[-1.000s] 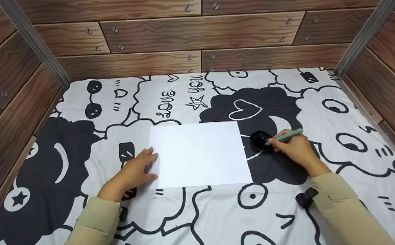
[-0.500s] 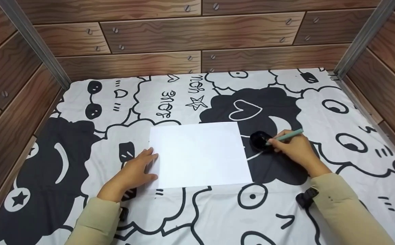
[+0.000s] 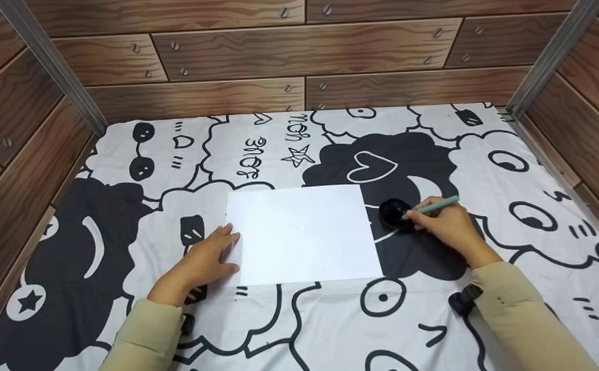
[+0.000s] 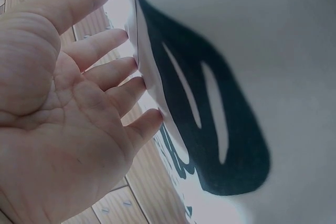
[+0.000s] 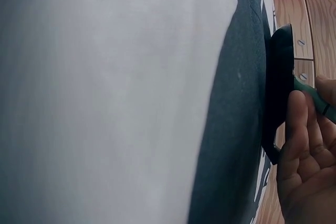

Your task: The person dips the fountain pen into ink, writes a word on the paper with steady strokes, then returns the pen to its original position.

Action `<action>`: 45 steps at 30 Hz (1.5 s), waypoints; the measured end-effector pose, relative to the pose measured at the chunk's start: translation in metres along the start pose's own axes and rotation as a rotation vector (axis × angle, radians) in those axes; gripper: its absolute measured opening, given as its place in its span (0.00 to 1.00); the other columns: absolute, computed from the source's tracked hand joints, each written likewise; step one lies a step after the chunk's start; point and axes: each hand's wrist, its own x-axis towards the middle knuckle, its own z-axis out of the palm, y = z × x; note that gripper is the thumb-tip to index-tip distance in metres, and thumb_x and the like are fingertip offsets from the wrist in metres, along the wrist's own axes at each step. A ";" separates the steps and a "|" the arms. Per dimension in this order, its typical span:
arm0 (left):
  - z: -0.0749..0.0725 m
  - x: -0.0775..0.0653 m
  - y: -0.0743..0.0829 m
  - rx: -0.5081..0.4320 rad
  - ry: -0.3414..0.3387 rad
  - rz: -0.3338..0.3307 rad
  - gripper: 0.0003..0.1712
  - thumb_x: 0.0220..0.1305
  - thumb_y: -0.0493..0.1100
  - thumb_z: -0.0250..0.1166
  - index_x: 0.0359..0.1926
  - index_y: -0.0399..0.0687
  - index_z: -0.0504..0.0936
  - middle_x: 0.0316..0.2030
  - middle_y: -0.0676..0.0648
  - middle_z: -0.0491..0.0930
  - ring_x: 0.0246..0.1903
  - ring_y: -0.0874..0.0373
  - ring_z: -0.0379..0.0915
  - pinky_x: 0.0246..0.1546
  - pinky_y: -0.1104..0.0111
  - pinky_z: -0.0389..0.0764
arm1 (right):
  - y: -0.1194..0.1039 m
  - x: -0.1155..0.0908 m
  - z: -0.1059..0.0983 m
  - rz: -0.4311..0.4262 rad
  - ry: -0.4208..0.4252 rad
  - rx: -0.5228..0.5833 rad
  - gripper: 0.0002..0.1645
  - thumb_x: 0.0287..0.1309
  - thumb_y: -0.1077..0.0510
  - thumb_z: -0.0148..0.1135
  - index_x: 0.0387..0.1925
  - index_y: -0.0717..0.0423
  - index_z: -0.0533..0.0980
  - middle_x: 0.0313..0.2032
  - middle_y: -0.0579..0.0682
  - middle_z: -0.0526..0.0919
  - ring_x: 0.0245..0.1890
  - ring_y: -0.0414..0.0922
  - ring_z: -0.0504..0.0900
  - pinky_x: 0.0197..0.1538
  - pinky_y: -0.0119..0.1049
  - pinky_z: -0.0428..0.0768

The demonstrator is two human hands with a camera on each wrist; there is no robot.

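Oddly, brush tip hidden inside black dish

White paper — black dish — teal pen; black-and-white cartoon cloth; beige sleeves.

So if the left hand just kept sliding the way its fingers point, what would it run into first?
The left hand already has its straight fingertips at the near left edge of the white rectangular paper sheet. Going on, it would meet that sheet first, probably sliding onto it or pushing it across the black-and-white cartoon cloth.
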 end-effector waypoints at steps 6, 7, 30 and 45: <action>0.000 0.000 0.000 0.008 -0.004 -0.006 0.36 0.55 0.37 0.70 0.65 0.35 0.68 0.69 0.37 0.57 0.70 0.41 0.46 0.66 0.50 0.53 | 0.000 0.000 0.001 -0.019 0.005 0.011 0.17 0.56 0.46 0.67 0.33 0.57 0.82 0.23 0.49 0.84 0.23 0.37 0.83 0.28 0.25 0.76; 0.000 0.000 0.001 0.009 -0.004 -0.006 0.36 0.55 0.37 0.70 0.64 0.35 0.68 0.69 0.36 0.57 0.70 0.41 0.46 0.66 0.50 0.53 | 0.000 0.000 0.001 -0.019 0.006 0.014 0.17 0.56 0.46 0.67 0.33 0.57 0.82 0.23 0.49 0.84 0.23 0.37 0.83 0.28 0.25 0.76; 0.000 -0.001 0.000 0.019 0.014 0.018 0.36 0.54 0.37 0.70 0.63 0.34 0.69 0.68 0.35 0.59 0.69 0.40 0.48 0.66 0.50 0.54 | -0.042 -0.009 -0.005 -0.032 0.106 0.257 0.13 0.59 0.62 0.64 0.37 0.72 0.77 0.31 0.61 0.83 0.27 0.44 0.85 0.29 0.30 0.81; 0.000 0.000 0.002 0.006 0.007 0.010 0.36 0.54 0.37 0.70 0.64 0.34 0.69 0.68 0.35 0.57 0.69 0.39 0.47 0.66 0.50 0.54 | -0.060 0.000 0.009 -0.080 0.112 0.369 0.08 0.56 0.68 0.64 0.32 0.75 0.77 0.25 0.62 0.82 0.21 0.41 0.83 0.26 0.27 0.79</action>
